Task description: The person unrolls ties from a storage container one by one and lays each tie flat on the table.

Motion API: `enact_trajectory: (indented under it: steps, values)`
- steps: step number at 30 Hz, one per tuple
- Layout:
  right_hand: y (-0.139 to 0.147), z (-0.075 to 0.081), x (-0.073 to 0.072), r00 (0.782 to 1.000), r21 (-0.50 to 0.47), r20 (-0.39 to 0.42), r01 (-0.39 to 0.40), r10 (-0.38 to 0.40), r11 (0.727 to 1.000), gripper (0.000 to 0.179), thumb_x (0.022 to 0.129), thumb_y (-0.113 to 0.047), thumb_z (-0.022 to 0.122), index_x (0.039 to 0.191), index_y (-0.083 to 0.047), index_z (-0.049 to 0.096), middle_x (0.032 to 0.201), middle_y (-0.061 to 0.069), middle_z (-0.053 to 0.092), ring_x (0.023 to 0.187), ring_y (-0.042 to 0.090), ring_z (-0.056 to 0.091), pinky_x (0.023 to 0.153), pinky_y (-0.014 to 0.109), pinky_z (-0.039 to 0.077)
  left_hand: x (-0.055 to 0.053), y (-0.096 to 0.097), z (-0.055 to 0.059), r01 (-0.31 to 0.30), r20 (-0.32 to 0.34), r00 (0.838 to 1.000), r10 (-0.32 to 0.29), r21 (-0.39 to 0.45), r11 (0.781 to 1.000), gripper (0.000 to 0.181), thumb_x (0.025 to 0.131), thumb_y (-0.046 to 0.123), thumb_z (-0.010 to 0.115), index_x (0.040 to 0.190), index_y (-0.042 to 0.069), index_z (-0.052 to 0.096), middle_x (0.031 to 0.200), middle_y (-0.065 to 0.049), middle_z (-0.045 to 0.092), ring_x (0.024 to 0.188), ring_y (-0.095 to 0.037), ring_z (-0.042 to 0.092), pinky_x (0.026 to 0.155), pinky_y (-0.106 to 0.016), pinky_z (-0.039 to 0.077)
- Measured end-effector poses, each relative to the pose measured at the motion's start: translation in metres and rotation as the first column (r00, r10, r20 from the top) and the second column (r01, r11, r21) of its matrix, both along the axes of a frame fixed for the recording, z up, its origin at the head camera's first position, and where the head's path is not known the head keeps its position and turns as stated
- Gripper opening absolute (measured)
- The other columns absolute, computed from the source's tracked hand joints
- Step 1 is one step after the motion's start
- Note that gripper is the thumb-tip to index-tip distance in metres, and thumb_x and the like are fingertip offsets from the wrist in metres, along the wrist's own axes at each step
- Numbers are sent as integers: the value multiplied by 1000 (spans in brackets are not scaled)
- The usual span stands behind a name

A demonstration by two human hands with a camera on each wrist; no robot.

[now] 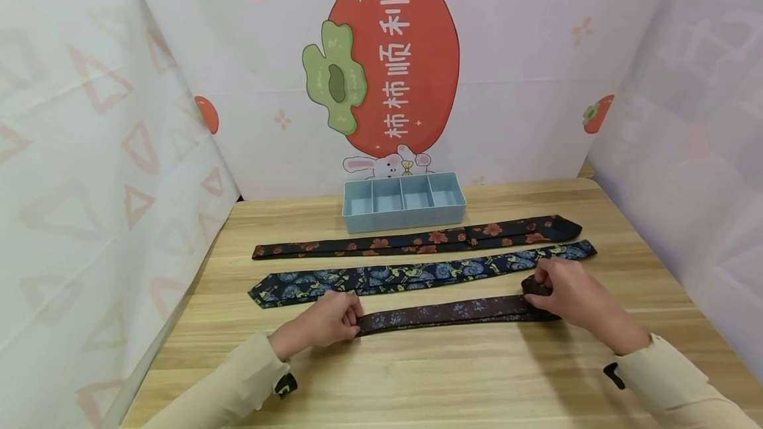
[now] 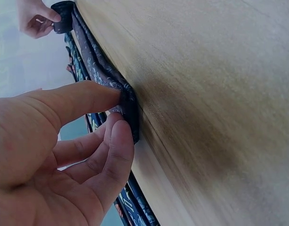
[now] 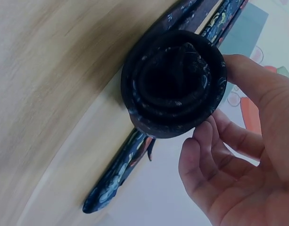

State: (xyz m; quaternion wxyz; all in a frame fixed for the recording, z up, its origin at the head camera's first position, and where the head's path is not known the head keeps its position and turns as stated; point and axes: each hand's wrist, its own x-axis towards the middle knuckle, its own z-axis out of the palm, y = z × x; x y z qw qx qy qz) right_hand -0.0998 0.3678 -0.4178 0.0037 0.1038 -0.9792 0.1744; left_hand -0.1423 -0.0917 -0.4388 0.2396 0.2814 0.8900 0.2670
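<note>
A dark maroon necktie with small blue flowers (image 1: 429,314) lies nearest to me, its right part wound into a roll (image 3: 175,84). My right hand (image 1: 569,290) grips that roll between thumb and fingers, and the right wrist view shows its spiral layers from the side. At the other end, my left hand (image 1: 330,320) pinches the tie's edge (image 2: 127,106) with thumb and fingertips, close over the table. Just beyond lies a navy necktie with blue and yellow figures (image 1: 411,277), stretched flat. Behind it is a black necktie with orange flowers (image 1: 381,243).
A blue tray with a row of several compartments (image 1: 405,219) stands at the back of the wooden table (image 1: 417,382). Behind it hangs a cloth printed with a large persimmon (image 1: 411,58). Pale cloths hang along the left and right sides.
</note>
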Motion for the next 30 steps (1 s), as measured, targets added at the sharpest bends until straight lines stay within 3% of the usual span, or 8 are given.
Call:
enact_trajectory:
  steps: [19,30]
  values:
    - [23,3,2,999,-47,42,13,-11,999,27,82,-21,88,87,-7,66,79,-2,64,69,6,52,60,27,47,8,-20,8,-41,-28,999,40,-13,999,13,89,0,78,101,2,73,85,-1,72,74,-5,63,67,-22,56]
    - [2,14,-7,998,-26,52,-42,44,999,25,86,-19,86,86,-8,64,73,-3,57,60,9,45,57,26,40,10,-25,11,-53,-30,998,53,-18,998,13,89,0,79,100,2,72,84,0,71,74,-3,62,68,-21,56]
